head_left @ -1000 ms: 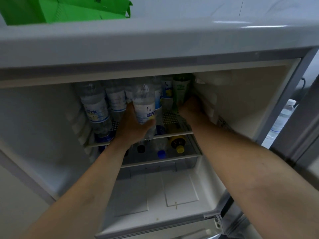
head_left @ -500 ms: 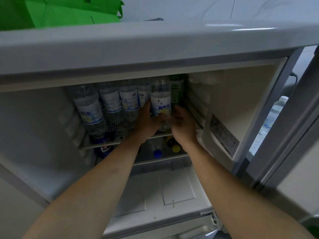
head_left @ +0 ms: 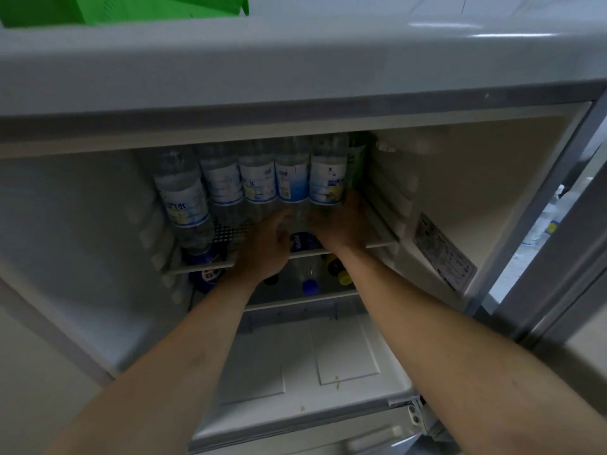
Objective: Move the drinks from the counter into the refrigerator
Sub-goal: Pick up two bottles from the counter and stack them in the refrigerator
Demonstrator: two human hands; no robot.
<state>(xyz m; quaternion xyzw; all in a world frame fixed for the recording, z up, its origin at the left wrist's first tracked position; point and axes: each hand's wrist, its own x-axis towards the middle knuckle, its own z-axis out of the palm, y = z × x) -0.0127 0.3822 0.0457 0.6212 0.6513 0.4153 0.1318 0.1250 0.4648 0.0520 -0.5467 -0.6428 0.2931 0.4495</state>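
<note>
The refrigerator stands open, and a row of clear water bottles (head_left: 223,178) with white and blue labels stands on its upper wire shelf (head_left: 381,245). The rightmost water bottle (head_left: 328,178) stands upright in that row, beside a green bottle (head_left: 356,165) at the shelf's right end. My left hand (head_left: 264,247) and my right hand (head_left: 343,224) reach in side by side. They clasp the clear lower part of that rightmost water bottle from the left and the right. The bottle's base is hidden between my fingers.
Below the shelf lie several bottles, with a blue cap (head_left: 309,287) and a yellow cap (head_left: 343,277) facing me. A white crisper cover (head_left: 295,359) sits at the bottom. A green bag (head_left: 124,8) rests on the fridge top. The door (head_left: 558,290) hangs open at right.
The held water bottle has moved from mid-shelf to the right end of the row. My right hand came off the green bottle and joined my left at the water bottle's base.
</note>
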